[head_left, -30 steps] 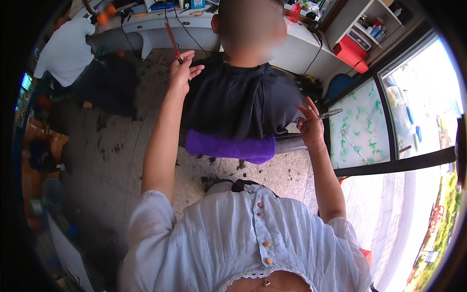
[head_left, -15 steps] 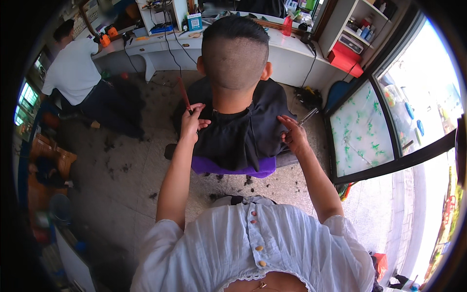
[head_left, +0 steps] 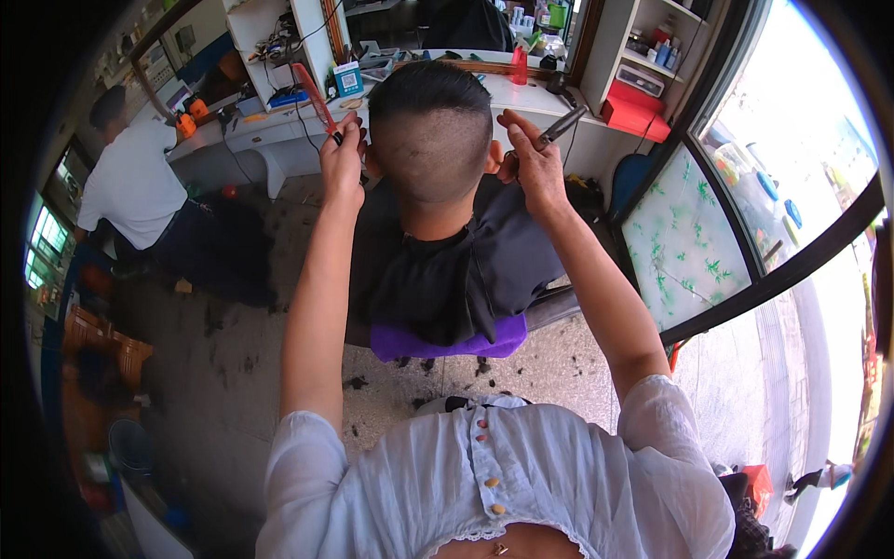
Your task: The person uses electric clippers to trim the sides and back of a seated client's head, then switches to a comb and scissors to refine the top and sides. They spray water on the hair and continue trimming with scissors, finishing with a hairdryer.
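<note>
A person sits with their back to me, the hair clipped very short at the back of the head (head_left: 433,149) and longer and dark on top. My left hand (head_left: 345,166) is closed on a red comb (head_left: 315,98) beside the left ear, its teeth end pointing up. Past the right ear, my right hand (head_left: 540,177) grips metal scissors (head_left: 564,124), the blades pointing up and to the right. A black barber cape (head_left: 410,289) covers the person's shoulders and back. Below it shows a purple cloth (head_left: 452,341) over the seat.
A white counter (head_left: 475,88) with a mirror runs along the far side; a red spray bottle (head_left: 519,67) stands on it. At right are a shelf with a red box (head_left: 635,112) and a glass door (head_left: 684,238). Another person (head_left: 135,172) is at left. Cut hair lies on the floor (head_left: 233,354).
Both hands have risen from the shoulders to the sides of the head, carrying the comb and the scissors. The seated person's head now appears lower in view.
</note>
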Tool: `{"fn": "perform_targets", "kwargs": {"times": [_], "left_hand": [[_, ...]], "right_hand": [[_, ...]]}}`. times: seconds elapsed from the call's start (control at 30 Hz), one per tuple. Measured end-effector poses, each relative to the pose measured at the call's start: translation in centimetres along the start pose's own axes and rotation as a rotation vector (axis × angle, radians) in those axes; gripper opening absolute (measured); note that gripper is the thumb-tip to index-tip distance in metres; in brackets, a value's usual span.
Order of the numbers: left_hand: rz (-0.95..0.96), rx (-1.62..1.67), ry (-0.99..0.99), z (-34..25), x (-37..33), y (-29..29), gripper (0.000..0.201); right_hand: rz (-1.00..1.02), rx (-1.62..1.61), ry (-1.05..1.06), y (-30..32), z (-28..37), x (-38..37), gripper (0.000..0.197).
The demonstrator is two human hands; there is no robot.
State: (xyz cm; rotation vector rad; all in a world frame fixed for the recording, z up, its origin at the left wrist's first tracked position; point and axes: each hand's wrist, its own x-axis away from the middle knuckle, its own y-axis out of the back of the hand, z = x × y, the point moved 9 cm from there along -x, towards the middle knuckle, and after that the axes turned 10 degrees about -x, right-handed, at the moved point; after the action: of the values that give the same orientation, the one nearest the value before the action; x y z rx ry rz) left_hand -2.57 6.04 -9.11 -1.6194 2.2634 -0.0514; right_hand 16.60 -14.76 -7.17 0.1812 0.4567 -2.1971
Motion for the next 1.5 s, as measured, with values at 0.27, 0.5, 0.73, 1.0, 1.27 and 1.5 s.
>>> {"fn": "perform_targets", "kwargs": {"times": [0.27, 0.5, 0.73, 1.0, 1.27, 1.5], "left_hand": [[0.026, -0.129, 0.056, 1.3, 1.3, -1.2, 0.029], [0.118, -0.019, -0.033, 0.0, 3.5, -0.9, 0.036], [0.089, -0.018, 0.027, 1.3, 3.1, 0.0, 0.035], [0.089, -0.337, 0.059, 2.0, 2.0, 9.5, 0.045], [0.178, -0.258, 0.038, -0.2, 3.9, 9.8, 0.029], [0.17, -0.562, -0.263, -5.8, 8.3, 4.7, 0.039]], "right_hand": [[0.014, 0.003, 0.04, -0.7, -1.6, 0.8, 0.036], [0.018, 0.181, 0.22, -1.1, -0.7, 2.8, 0.043], [0.097, 0.012, 0.363, -1.7, -1.2, 2.9, 0.038], [-0.309, -0.536, -0.239, 11.9, -4.4, 6.5, 0.04], [-0.755, -0.597, -0.745, 27.7, -14.5, 19.0, 0.021], [-0.131, -0.275, -0.589, 23.2, -5.6, 10.3, 0.016]]}}
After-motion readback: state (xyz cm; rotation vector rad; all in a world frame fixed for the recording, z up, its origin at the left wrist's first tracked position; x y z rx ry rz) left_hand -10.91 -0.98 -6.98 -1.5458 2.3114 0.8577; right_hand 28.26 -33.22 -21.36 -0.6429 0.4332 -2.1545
